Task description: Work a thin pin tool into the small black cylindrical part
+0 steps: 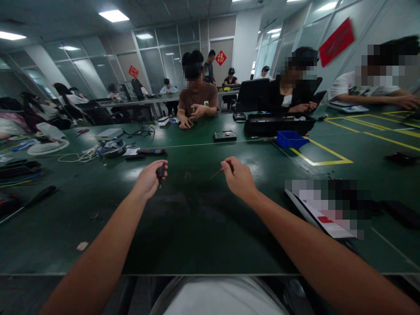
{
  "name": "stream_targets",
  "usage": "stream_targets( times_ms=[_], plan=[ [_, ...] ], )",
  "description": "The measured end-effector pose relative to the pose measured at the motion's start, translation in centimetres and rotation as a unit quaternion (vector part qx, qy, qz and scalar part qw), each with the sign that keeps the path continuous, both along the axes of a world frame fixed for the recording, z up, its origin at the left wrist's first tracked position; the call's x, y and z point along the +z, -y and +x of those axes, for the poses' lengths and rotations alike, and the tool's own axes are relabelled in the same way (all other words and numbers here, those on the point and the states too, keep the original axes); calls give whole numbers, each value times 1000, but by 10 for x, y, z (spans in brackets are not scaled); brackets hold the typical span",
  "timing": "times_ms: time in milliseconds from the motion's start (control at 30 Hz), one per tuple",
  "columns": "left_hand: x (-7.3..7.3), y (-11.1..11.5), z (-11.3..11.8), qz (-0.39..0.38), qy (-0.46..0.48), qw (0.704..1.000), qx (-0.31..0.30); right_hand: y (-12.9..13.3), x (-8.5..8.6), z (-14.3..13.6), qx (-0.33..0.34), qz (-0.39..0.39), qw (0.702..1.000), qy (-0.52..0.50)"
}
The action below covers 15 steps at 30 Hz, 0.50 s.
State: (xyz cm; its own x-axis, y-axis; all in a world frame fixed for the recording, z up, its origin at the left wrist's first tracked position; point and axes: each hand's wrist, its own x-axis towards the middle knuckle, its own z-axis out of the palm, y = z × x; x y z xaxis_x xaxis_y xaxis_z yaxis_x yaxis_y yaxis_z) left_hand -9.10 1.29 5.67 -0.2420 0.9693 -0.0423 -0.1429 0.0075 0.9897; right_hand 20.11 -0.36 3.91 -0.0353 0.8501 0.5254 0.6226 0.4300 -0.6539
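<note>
My left hand [149, 179] is closed around a small black handle-like piece [160, 171], with a short metal end pointing down. Between the thumb and fingers of my right hand [239, 177] is a thin metal rod [215, 175], its free end slanting down and to the left. A gap separates the two hands, and both are raised over the green table [197, 236]. My right fingers partly hide the rod's other end, so I cannot tell its full shape.
Left of my hands lie a dark pen-shaped tool [152, 151], coiled cables [110, 148] and a long screwdriver [36, 197]. Ahead are a circuit-board device [225, 136], a blue bin [292, 139] and a black tray [278, 126]. A folder [323, 214] sits right; people work opposite.
</note>
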Motion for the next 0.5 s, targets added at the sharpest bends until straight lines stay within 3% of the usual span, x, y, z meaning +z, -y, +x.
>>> stream_targets(
  times_ms=[267,500],
  plan=[
    [21,26,-96,-25,9,978,205,1,2,-1,3,-2,1000,-5],
    [29,58,-185,-34,-130,923,360,2,2,-2,6,-7,1000,0]
  ],
)
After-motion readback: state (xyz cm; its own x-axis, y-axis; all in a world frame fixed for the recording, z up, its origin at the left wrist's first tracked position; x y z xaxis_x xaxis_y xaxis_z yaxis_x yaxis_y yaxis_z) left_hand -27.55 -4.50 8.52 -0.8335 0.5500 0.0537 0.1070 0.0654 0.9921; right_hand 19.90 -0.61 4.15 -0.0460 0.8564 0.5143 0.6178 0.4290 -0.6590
